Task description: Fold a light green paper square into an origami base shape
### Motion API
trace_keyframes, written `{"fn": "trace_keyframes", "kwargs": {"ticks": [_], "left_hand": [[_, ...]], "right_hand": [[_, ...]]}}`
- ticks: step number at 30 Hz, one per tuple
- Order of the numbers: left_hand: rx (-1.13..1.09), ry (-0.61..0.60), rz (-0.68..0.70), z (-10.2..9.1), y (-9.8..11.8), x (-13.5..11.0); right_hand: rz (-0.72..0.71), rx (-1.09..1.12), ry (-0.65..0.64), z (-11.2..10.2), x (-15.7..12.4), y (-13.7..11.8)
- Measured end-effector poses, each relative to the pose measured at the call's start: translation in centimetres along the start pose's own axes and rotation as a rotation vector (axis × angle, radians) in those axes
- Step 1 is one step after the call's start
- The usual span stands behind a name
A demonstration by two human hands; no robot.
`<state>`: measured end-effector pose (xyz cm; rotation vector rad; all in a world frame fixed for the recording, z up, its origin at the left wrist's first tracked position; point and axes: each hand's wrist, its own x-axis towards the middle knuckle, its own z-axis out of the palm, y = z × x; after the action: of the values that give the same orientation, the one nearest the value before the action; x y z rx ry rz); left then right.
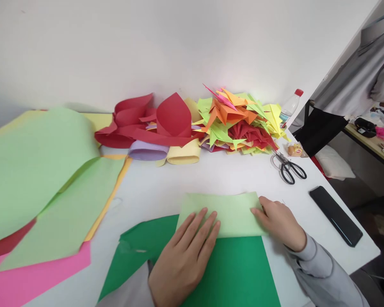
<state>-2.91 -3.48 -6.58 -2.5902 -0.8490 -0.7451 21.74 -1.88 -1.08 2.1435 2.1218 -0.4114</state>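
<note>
A folded-looking sheet of light green paper (233, 213) lies across the upper part of a dark green sheet (240, 268). My left hand (187, 260) rests flat on the light green paper's left part, fingers outstretched and slightly apart. At the paper's right edge, my right hand (278, 219) is closed, with the thumb on top of the paper and the other fingers curled by its edge. A small dark spot shows between thumb and forefinger; I cannot make out what it is.
Large coloured sheets (73, 213) spread at left. Rolled red paper (174, 117) and a pile of folded paper shapes (233, 123) line the wall. Scissors (289, 168), a wrapped snack (295, 149), a bottle (289, 108) and a black phone (336, 215) lie or stand at right. Another person (358, 72) is beyond.
</note>
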Motion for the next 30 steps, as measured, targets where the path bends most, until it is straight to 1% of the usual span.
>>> {"fn": "trace_keyframes", "kwargs": {"ticks": [3,5,7,10,12,15,18,20,23,25,27,30], "left_hand": [[-0.016,-0.059,-0.076,0.4,0.1,0.1],[-0.020,-0.089,-0.098,0.6,0.0,0.1],[-0.019,-0.104,-0.059,0.8,-0.1,0.0],[-0.041,-0.117,0.020,1.1,0.0,-0.6],[-0.075,-0.111,0.023,1.4,0.4,-1.2],[-0.131,-0.072,-0.003,1.7,1.0,-1.9],[-0.168,-0.058,0.049,1.7,1.3,-2.1],[-0.174,-0.078,0.070,1.6,1.2,-1.9],[-0.148,-0.130,0.010,1.4,1.1,-1.8],[-0.131,-0.146,-0.042,1.4,1.1,-1.8],[-0.124,-0.145,-0.071,1.4,1.1,-1.8],[-0.118,-0.152,-0.074,1.0,0.8,-1.5]], "right_hand": [[0.009,-0.052,0.036,0.2,0.1,-0.1],[0.019,-0.069,0.073,0.3,0.2,-0.2],[0.027,-0.077,0.101,0.2,0.2,-0.1],[0.012,-0.067,0.100,0.2,0.2,0.0],[0.007,-0.056,0.103,0.2,0.3,0.1],[-0.004,-0.004,0.137,0.4,0.5,0.2],[-0.021,0.084,0.167,0.7,0.7,0.3],[-0.008,0.097,0.187,0.9,0.9,0.5],[0.003,0.081,0.259,1.3,1.0,1.0],[-0.014,0.136,0.296,1.5,1.1,1.5],[-0.019,0.229,0.297,1.7,1.3,1.8],[-0.002,0.323,0.283,2.1,1.7,2.3]]}}
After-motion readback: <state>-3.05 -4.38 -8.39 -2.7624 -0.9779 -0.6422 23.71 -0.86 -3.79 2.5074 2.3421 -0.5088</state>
